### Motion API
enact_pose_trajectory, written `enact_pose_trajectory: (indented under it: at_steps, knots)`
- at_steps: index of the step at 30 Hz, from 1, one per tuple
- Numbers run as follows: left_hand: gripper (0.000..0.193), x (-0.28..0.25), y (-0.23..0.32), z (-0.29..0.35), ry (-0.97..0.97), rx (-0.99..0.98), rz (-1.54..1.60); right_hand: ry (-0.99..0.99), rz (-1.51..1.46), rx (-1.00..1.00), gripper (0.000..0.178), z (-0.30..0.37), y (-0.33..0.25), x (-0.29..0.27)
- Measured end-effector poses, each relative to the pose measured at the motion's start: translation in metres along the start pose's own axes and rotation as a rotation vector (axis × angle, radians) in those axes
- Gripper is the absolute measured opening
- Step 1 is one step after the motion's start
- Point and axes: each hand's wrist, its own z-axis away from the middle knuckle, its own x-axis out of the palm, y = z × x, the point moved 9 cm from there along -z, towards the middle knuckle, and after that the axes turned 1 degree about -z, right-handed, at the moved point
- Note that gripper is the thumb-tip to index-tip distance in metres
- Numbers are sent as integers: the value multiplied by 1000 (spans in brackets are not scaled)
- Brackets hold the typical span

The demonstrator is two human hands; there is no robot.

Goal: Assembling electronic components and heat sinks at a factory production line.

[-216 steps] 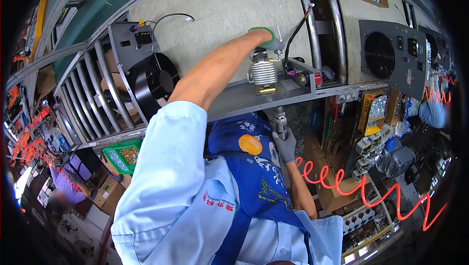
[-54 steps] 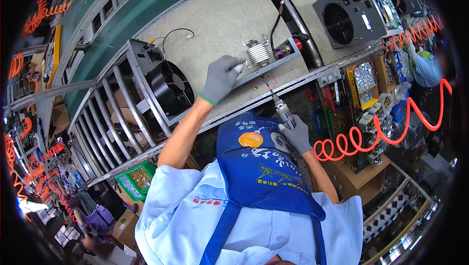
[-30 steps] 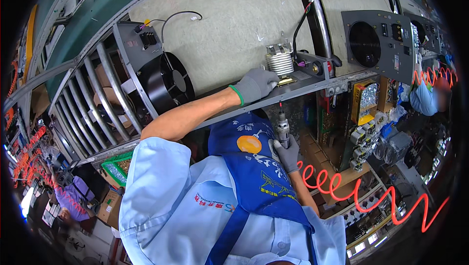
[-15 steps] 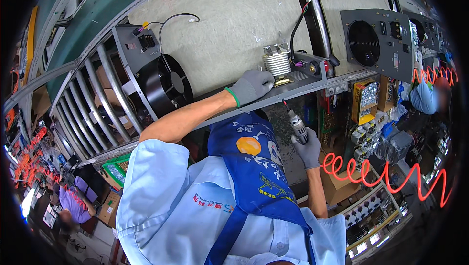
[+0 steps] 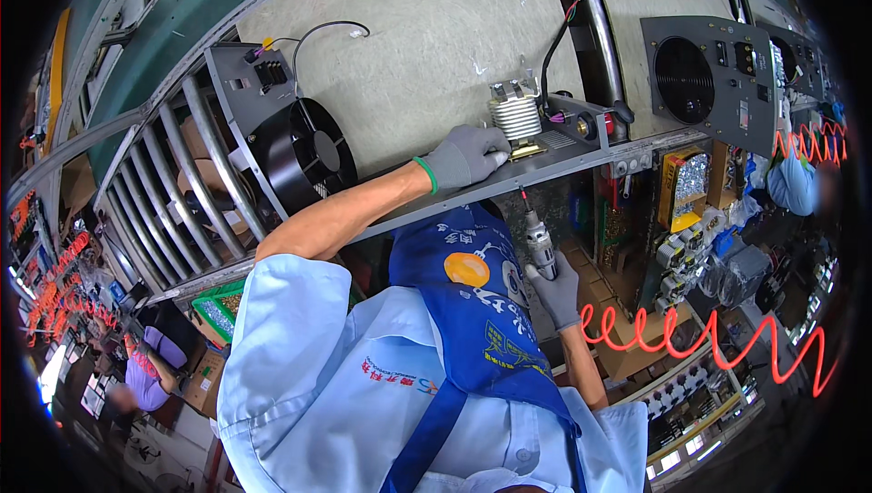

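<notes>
In a grey glove, my left hand (image 5: 468,159) rests on a dark grey metal panel (image 5: 545,164), its fingers curled beside the foot of a coil with thick silvery windings (image 5: 517,117). Whatever the fingertips may pinch is hidden. My right hand (image 5: 556,293), also gloved, is wrapped round a power screwdriver (image 5: 540,246). The driver's bit points up and stops just short of the panel's near edge. A black cable (image 5: 556,44) with a white plug rises behind the coil.
Left on the bench stands another panel (image 5: 238,98) with a round black fan (image 5: 307,155). A fan panel (image 5: 708,75) stands at the right, above boxes of screws (image 5: 688,186). A red coiled hose (image 5: 708,343) stretches right from near my right wrist. Metal rails (image 5: 195,175) line the left.
My right hand and the screwdriver have shifted a little left and down, and the driver stands more upright. My left hand has stayed by the coil.
</notes>
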Motion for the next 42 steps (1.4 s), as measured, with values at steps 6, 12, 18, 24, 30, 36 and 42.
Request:
enact_pose_trajectory:
  at_steps: [6, 12, 18, 24, 30, 36, 42]
  knots:
    - [18, 3, 0, -1, 4, 17, 4, 33, -4, 24, 31, 3, 12, 18]
    - [18, -1, 4, -2, 82, 50, -64, 78, -120, 11, 28, 7, 14, 39]
    - [21, 3, 7, 0, -10, 95, -79, 108, -84, -19, 26, 3, 14, 35]
    - [27, 2, 14, 4, -61, 150, -86, 111, -49, -47, 27, -4, 18, 35]
    - [32, 5, 12, 3, -139, 86, -15, 130, -61, -68, 30, -7, 16, 35]
    - [29, -26, 54, 15, -20, 69, -180, 148, -79, -105, 34, -9, 27, 33]
    - [27, -4, 99, 82, 301, 178, -240, 150, -117, -74, 34, 1, 61, 18]
